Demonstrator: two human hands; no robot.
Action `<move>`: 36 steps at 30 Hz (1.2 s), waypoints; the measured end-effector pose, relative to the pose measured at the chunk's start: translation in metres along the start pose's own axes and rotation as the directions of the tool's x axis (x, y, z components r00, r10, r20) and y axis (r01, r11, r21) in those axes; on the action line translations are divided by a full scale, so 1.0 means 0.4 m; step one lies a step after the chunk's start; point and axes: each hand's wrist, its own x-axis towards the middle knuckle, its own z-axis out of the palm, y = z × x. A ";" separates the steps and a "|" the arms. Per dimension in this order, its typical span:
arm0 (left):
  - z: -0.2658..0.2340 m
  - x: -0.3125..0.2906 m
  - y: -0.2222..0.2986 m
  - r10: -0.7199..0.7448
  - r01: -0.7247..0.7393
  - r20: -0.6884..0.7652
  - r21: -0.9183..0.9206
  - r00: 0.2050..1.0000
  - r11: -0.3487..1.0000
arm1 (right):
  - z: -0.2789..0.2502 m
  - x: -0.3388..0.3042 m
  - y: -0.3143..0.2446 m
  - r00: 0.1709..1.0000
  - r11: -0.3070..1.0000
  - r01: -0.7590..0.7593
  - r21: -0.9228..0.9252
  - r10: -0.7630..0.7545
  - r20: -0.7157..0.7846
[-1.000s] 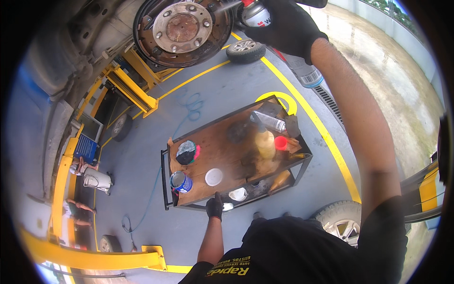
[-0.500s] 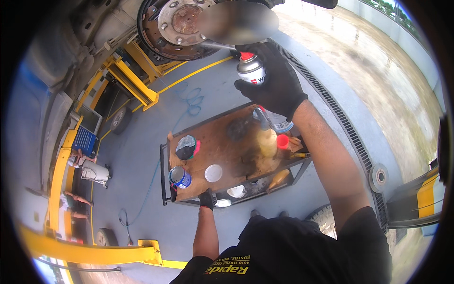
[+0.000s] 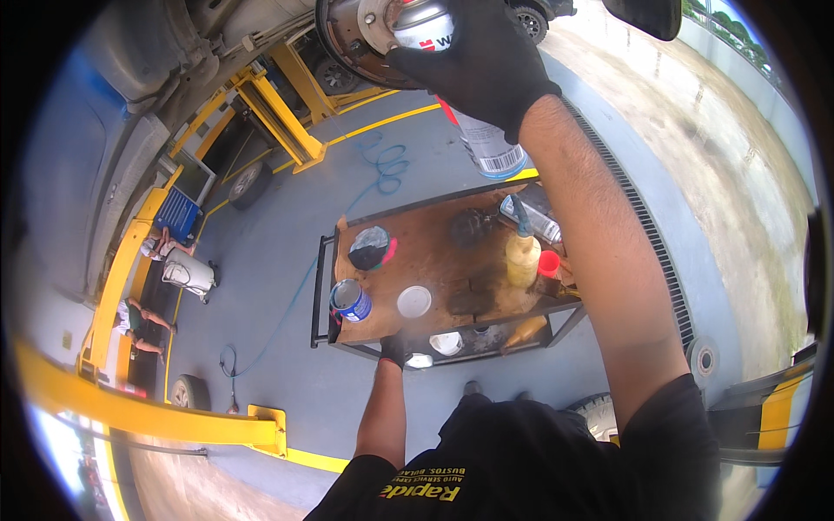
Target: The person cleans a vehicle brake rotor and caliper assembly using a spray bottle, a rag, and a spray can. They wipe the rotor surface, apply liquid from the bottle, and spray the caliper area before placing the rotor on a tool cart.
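Note:
My right hand [image 3: 486, 69], in a black glove, is wrapped round a white spray can [image 3: 488, 143] with a blue base. It holds the can up in front of a rusty wheel hub [image 3: 375, 19] and its brake parts, at the top of the view. The can's upper end overlaps the hub, and its nozzle is cut off by the picture's edge. Down at the near edge of a wheeled cart [image 3: 452, 326], my left hand [image 3: 393, 349], also black-gloved, grips the frame; its fingertips are partly hidden.
Cardboard covers the cart's top, bearing a blue can [image 3: 350, 300], a white lid [image 3: 414, 302], a cup with a rag [image 3: 370, 248], a yellowish bottle [image 3: 522, 260] and a red cap [image 3: 548, 263]. Yellow lift posts [image 3: 282, 122], a blue hose [image 3: 382, 165] and loose wheels [image 3: 250, 184] stand beyond.
My right hand has lifted the spray can higher and closer to the hub. A spray jet showed earlier; none is visible now. The view has shifted, while my left hand stays at the cart's edge.

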 end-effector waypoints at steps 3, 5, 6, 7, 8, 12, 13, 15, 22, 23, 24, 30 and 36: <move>-0.016 -0.011 -0.030 0.120 -0.110 -0.063 0.143 0.991 0.984 | 0.023 0.004 -0.005 0.986 0.988 -0.099 -0.122 0.114 0.124; -0.005 -0.022 -0.004 0.155 -0.128 -0.071 0.296 0.985 0.947 | 0.046 -0.036 -0.012 0.974 0.960 -0.033 -0.279 0.093 0.206; -0.006 -0.029 0.038 0.211 -0.168 -0.053 0.437 0.976 0.883 | 0.037 -0.055 -0.008 0.953 0.964 -0.043 -0.261 0.118 0.280; -0.003 -0.039 0.125 0.326 -0.266 0.039 0.673 0.945 0.690 | 0.023 -0.070 0.011 0.924 0.962 -0.052 -0.270 0.149 0.351; -0.025 -0.073 0.159 0.387 -0.295 0.121 0.853 0.914 0.431 | 0.029 -0.071 0.013 0.948 0.971 -0.067 -0.229 0.134 0.290; -0.003 -0.055 0.114 0.262 -0.159 -0.123 0.534 0.957 0.830 | -0.018 0.017 -0.003 1.000 0.999 0.016 -0.029 -0.015 0.021; 0.006 -0.048 0.124 0.338 -0.204 -0.118 0.600 0.934 0.773 | -0.043 0.044 -0.038 0.996 0.996 -0.068 0.054 0.065 0.055; 0.030 -0.016 0.109 0.414 -0.270 -0.148 0.557 0.898 0.785 | -0.049 0.065 -0.046 0.999 1.000 -0.017 0.018 0.016 0.050; 0.075 0.121 -0.118 0.118 -0.119 -0.218 0.006 0.969 0.993 | 0.039 -0.117 0.007 0.953 0.939 0.006 -0.343 0.099 0.288; 0.089 0.120 -0.079 0.164 -0.141 -0.180 0.132 0.970 0.981 | 0.023 -0.157 0.023 0.947 0.935 -0.016 -0.354 0.127 0.294; 0.094 0.103 -0.050 0.195 -0.153 -0.148 0.256 0.970 0.955 | 0.007 -0.187 0.026 0.916 0.900 -0.126 -0.418 0.268 0.300; 0.118 0.079 -0.034 0.130 -0.244 -0.479 -0.185 0.868 0.952 | -0.001 -0.280 -0.017 0.930 0.867 -0.297 -0.399 0.358 0.087; 0.094 0.092 -0.025 -0.110 -0.042 -0.143 -0.775 0.984 0.630 | 0.044 -0.304 -0.074 0.868 0.823 -0.430 -0.371 0.490 0.080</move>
